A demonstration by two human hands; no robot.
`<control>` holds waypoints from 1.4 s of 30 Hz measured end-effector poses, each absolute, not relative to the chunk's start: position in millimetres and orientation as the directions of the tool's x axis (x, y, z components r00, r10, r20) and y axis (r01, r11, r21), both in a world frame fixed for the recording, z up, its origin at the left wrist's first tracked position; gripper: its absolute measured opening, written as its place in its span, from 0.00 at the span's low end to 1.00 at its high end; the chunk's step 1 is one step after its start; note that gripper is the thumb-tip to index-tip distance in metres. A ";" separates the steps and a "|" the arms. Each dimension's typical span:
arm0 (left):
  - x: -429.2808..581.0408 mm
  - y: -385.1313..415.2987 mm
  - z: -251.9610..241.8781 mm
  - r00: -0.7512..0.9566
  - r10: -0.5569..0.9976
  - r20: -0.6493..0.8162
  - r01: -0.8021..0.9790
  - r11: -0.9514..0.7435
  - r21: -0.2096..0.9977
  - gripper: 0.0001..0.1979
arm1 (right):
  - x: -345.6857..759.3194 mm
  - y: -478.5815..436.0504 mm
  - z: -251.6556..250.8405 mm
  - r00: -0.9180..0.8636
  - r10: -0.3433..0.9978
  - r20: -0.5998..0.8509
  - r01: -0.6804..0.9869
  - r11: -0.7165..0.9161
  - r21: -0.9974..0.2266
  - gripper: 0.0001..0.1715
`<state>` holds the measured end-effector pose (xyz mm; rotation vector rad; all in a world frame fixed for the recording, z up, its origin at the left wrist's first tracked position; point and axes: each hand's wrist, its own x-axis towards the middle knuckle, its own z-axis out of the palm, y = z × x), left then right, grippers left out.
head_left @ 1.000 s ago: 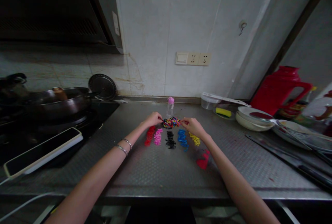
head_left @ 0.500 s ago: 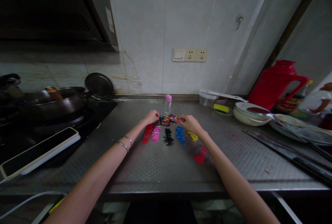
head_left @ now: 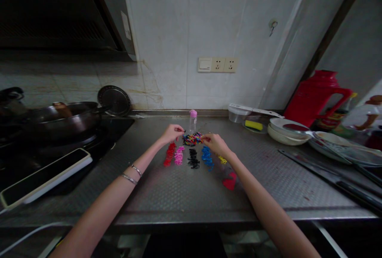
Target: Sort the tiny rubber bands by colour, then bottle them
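A mixed pile of small coloured rubber bands (head_left: 193, 139) lies on the metal counter. At its left edge my left hand (head_left: 173, 132) is closed in a pinch, with a small dark band at the fingertips. My right hand (head_left: 215, 142) pinches at the pile's right edge; what is between its fingers is too small to make out. Nearer me lie sorted heaps: red bands (head_left: 169, 155), pink bands (head_left: 178, 155), black bands (head_left: 193, 159), blue bands (head_left: 207, 157) and yellow bands (head_left: 222, 160), partly hidden by my right wrist.
Behind the pile stands a small clear bottle with a pink top (head_left: 193, 119). A red heart-shaped piece (head_left: 229, 181) lies by my right forearm. Bowls (head_left: 288, 135), a knife (head_left: 310, 169) and a red thermos (head_left: 314, 96) are at right. A pan (head_left: 65, 120) and a phone (head_left: 47, 174) are left.
My left hand has lifted slightly and shifted a little left, with a dark band at its fingertips. My right hand has moved slightly left, onto the pile's edge.
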<state>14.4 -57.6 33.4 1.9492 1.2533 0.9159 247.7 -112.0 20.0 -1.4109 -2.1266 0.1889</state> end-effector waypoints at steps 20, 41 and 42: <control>37.1 -116.7 39.1 0.472 0.792 0.386 0.595 -0.610 0.523 0.09 | 217.7 -125.5 21.8 -0.401 0.735 0.547 0.620 0.657 -0.429 0.11; 38.8 -114.1 24.3 0.583 0.779 0.230 0.539 -0.583 0.608 0.15 | 243.0 -106.1 4.9 -0.325 0.826 0.460 0.720 0.531 -0.446 0.10; 39.3 -114.7 23.3 0.598 0.772 0.217 0.534 -0.585 0.610 0.15 | 242.3 -106.4 4.5 -0.328 0.827 0.456 0.716 0.533 -0.451 0.10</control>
